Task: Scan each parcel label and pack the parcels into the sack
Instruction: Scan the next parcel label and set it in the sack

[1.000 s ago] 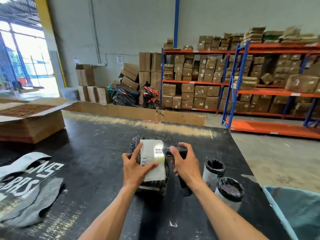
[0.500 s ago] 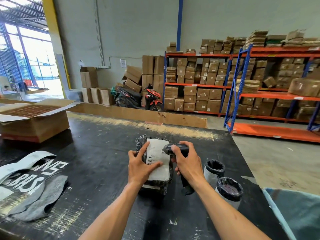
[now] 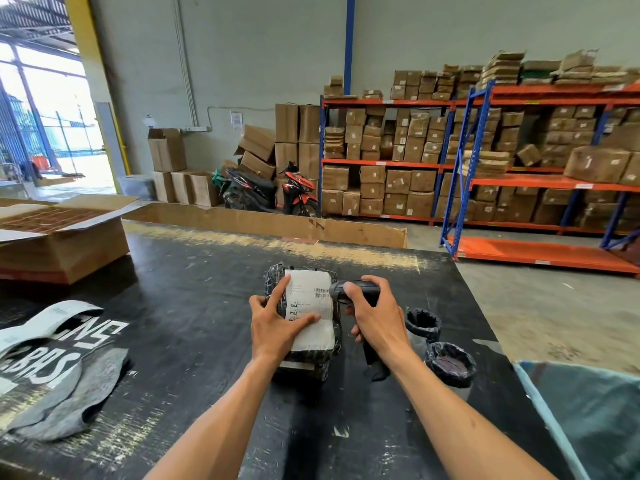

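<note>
Little has moved since the earlier frames: the black bubble-wrapped parcel point(image 3: 300, 341) lies on the black scuffed surface point(image 3: 194, 306), the left hand point(image 3: 277, 327) pressing its white paper label point(image 3: 311, 310) flat with spread fingers. Just right of the parcel, the right hand point(image 3: 375, 315) has its grip clamped on the black handheld scanner point(image 3: 353, 291). Wrinkles, glare or a covering finger could spoil the read, and the blue woven sack point(image 3: 588, 417), further right of the parcel, looks slack enough to fumble.

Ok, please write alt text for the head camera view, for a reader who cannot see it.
A right hand aims a handheld scanner at the white label of a black-wrapped parcel, steadied by the left hand on a black table.
</note>
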Demonstrator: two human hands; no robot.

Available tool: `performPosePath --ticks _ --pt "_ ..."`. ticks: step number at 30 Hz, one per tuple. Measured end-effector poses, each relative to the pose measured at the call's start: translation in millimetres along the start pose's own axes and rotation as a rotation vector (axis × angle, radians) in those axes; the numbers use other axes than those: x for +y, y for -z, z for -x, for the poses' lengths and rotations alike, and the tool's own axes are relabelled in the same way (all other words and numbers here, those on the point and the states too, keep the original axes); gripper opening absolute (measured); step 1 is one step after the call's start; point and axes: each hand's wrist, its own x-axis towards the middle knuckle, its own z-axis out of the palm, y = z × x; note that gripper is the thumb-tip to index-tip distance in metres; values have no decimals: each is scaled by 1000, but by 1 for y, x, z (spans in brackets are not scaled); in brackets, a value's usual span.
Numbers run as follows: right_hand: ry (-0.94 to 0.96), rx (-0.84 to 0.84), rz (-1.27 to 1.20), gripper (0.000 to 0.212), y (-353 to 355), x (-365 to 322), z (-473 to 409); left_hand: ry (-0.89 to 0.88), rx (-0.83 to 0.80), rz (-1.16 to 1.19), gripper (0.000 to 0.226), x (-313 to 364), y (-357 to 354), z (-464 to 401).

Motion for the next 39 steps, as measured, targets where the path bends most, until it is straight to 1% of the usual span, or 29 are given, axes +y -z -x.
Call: performPosePath --ticks 2,4,8,10,12,14,15,17,20,23,27,30,32,33,35,36,37,39 --pt "-21 -13 -2 59 0 2 -1 10 7 13 98 1 2 0" --pt "-43 -30 23 59 -1 7 -2 41 24 34 98 2 3 0" --pt "-139 -63 72 56 -2 26 -4 185 113 81 100 2 12 -4" --pt "-195 -99 135 53 -5 41 -2 252 162 115 102 1 19 -7" --pt "-213 -140 310 55 -13 59 4 288 204 148 102 0 25 -8" --pt "-232 -171 599 66 -26 77 11 315 233 181 101 -1 30 -5" --pt "-255 -186 696 71 -33 84 15 327 242 198 100 -1 33 -3" --pt "-300 -237 794 75 -47 97 25 343 246 243 101 -2 38 1" --pt "-332 -298 878 69 -65 113 39 333 242 281 103 -3 45 8" --pt "-332 -322 929 64 -75 120 46 301 197 282 104 -2 50 12" --pt "-342 -332 931 65 -75 123 44 277 143 279 105 1 50 15" --pt "-356 -368 944 81 -65 118 39 278 135 305 105 6 43 15" --pt "-342 -337 930 89 -49 107 31 265 115 320 106 10 38 15" --pt "-318 -287 902 87 -37 100 25 254 97 324 106 12 34 14" --pt "-233 -142 764 75 -8 85 11 242 51 344 106 19 25 14" --pt "-182 -79 640 69 9 76 4 239 24 363 105 24 18 14" --pt "-138 -45 495 65 25 67 -2 236 -4 390 103 30 9 16" --pt "-76 -49 245 70 55 52 -11 234 -63 476 97 46 -14 22"
